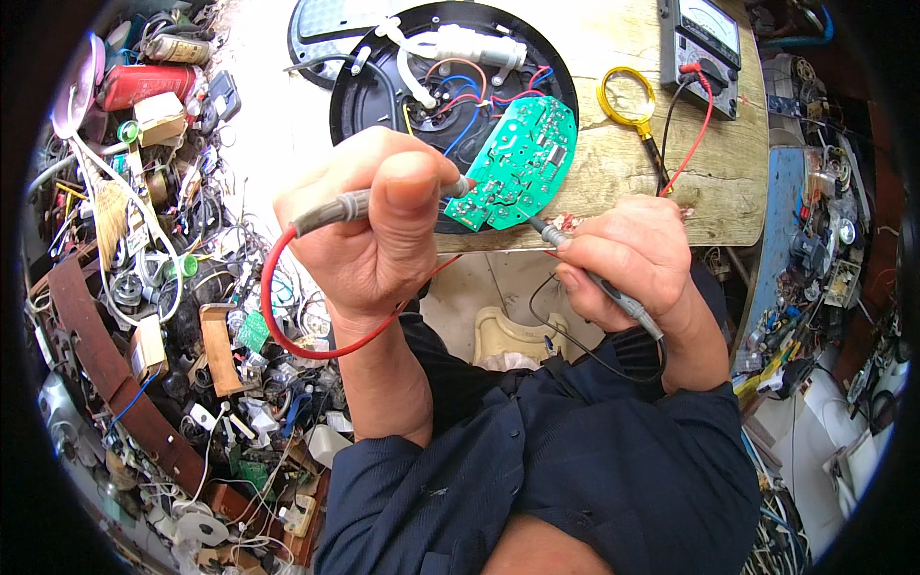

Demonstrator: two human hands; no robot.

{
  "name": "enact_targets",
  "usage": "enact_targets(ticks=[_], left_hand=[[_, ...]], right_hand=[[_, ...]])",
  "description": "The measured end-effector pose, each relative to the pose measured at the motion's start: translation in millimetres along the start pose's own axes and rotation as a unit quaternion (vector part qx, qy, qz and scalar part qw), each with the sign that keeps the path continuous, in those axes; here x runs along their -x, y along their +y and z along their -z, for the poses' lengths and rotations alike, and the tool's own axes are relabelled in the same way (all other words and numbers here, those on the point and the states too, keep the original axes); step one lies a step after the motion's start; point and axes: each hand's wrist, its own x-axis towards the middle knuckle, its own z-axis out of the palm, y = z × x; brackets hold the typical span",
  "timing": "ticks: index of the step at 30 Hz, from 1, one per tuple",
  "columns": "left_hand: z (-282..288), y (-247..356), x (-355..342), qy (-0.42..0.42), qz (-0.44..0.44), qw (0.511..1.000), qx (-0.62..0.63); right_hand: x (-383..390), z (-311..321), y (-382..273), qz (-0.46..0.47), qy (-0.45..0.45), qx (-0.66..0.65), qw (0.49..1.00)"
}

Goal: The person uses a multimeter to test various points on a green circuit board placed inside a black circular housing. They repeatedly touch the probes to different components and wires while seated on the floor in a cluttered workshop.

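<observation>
My left hand (369, 225) pinches a grey test probe (337, 213) with a red lead, its tip at the lower left part of a green circuit board (527, 153). Between the fingers of my right hand (628, 254) is a second grey test probe (621, 299), on a black lead, its tip at the board's lower edge. Whether either tip touches metal is too small to tell. The board lies tilted over a round black housing (366, 107), joined to it by coloured wires. Inside the housing are a white plastic pipe fitting (470, 46) and more wiring.
On the wooden table (613, 206), a yellow-rimmed magnifying glass (648, 125) lies right of the housing. An analog multimeter (704, 57) with leads plugged in sits at the far right. Piled parts and cables (259, 383) crowd the left side; more clutter (815, 240) lines the right.
</observation>
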Motion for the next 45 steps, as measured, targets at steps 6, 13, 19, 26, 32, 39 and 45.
enact_targets(ticks=[6,13,19,26,32,39,45], left_hand=[[2,-9,4,0.012,-0.004,0.994,0.106],[-1,-11,6,0.023,-0.006,0.994,0.104],[2,-8,6,0.013,0.022,0.996,0.085],[0,-7,3,0.014,-0.006,0.998,0.066],[1,-9,5,0.022,-0.007,0.992,0.123],[0,-11,4,0.026,-0.015,0.992,0.124],[1,-11,2,0.022,-0.025,0.993,0.115]], right_hand=[[0,1,0,0.0,-0.002,-0.003,1.0],[2,0,1,0.001,0.006,-0.002,1.0],[0,1,1,0.002,0.006,-0.003,1.0],[0,2,0,0.003,0.002,0.0,1.0],[-2,2,-1,0.006,0.002,0.003,1.0],[-2,0,-1,0.004,-0.001,-0.002,1.0],[-3,1,-2,0.004,-0.006,-0.003,1.0]])
